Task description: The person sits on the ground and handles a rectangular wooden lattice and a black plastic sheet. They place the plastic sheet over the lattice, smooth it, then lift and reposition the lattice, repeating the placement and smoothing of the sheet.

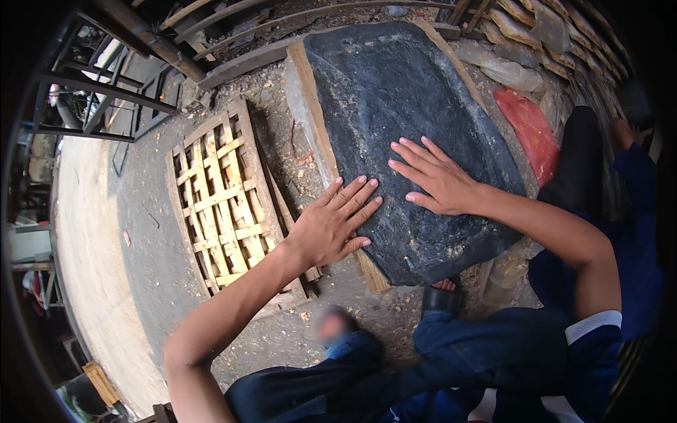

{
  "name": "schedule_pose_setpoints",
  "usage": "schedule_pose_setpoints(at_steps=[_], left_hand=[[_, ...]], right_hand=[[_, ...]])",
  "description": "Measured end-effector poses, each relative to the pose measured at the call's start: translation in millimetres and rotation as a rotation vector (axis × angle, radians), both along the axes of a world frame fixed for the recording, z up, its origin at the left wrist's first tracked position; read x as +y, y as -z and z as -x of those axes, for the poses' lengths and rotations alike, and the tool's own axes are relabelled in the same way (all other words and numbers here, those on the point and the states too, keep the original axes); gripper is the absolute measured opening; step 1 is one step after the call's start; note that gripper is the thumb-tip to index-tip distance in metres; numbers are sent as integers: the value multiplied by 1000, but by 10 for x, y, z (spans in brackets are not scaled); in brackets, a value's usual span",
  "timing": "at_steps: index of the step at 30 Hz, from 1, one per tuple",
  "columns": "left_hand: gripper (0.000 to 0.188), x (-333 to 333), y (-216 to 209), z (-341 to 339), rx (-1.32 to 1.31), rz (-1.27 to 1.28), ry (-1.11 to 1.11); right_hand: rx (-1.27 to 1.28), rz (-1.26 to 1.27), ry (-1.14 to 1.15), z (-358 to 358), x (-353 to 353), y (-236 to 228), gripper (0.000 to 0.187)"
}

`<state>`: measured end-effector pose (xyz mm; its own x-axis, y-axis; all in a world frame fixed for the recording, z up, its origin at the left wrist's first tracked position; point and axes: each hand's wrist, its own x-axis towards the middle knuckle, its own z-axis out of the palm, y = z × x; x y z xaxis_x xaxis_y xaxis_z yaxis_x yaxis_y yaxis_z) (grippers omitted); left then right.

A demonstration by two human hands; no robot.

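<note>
A large, worn blue-black sheet (416,84) covers a roughly rectangular block in front of me, with strips of wooden board (315,116) showing along its sides. My left hand (331,222) lies on the sheet's near left edge, fingers spread and the palm partly over the side. Farther right, my right hand (441,180) rests flat on the top surface, its fingers stretched apart. Neither hand grips anything. What lies under the sheet is hidden.
A wooden frame with woven slats (226,197) lies on the ground to the left. Red plastic sheeting (527,134) is at the right, near a person's dark-clothed leg (577,158). Stacked slatted panels (550,32) stand far right; a dark metal frame (106,99) stands far left.
</note>
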<state>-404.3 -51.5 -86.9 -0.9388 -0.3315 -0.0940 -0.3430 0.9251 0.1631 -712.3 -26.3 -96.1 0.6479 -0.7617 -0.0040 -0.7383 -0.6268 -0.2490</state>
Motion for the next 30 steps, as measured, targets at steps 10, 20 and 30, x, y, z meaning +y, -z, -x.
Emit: schedule_pose_setpoints(at_steps=[10, 20, 30], left_hand=[[72, 3, 72, -11, -37, -22, -3], [71, -17, 71, -17, -3, -55, -5], [70, -18, 33, 27, 29, -25, 8]], right_hand=[[232, 102, -51, 772, -1035, 39, 68], [1, 194, 122, 436, -1026, -146, 65], [233, 135, 187, 588, -1358, 100, 69]])
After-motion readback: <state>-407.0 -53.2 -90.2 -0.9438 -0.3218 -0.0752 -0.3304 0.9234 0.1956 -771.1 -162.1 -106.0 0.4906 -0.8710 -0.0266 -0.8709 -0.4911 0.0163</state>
